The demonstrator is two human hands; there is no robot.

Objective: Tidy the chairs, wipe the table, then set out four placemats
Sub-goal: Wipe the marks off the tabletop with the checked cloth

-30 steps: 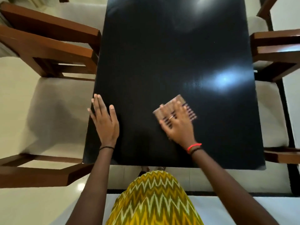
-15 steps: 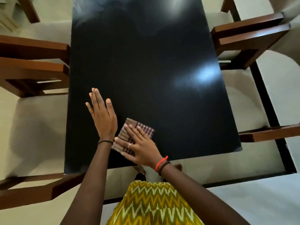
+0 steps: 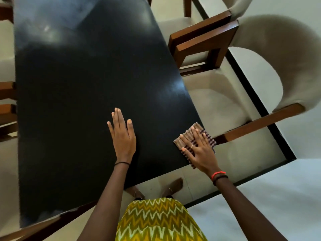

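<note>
At the near end of a dining room, a person in a yellow zigzag-patterned garment [image 3: 156, 221] stood barefoot, both feet [image 3: 172, 186] showing on the pale floor just beyond the hem and partly under the edge of a glossy black table [image 3: 78, 105]. The right hand [image 3: 199, 151], with a red band [image 3: 218, 173] and a dark one at the wrist and a ring [image 3: 192, 146] on one finger, pressed down on a folded brown checked cloth [image 3: 195, 126] at the table's near right corner, its fingers straight and spread across the fabric rather than curled round it; one edge of the cloth overhung the table's side. The left hand [image 3: 122, 136], a thin black band [image 3: 122, 163] at its wrist, lay palm down on the bare tabletop well to the left of the cloth, fingers straight and close together, the thumb held apart, holding nothing. Beside the right edge, a beige upholstered chair [image 3: 217, 101] with wooden arms sat with its seat drawn up to the table, a second matching chair [image 3: 203, 39] just beyond it. Wooden parts of more chairs [image 3: 7, 108] showed along the left edge. Soft light glared on the far tabletop.
</note>
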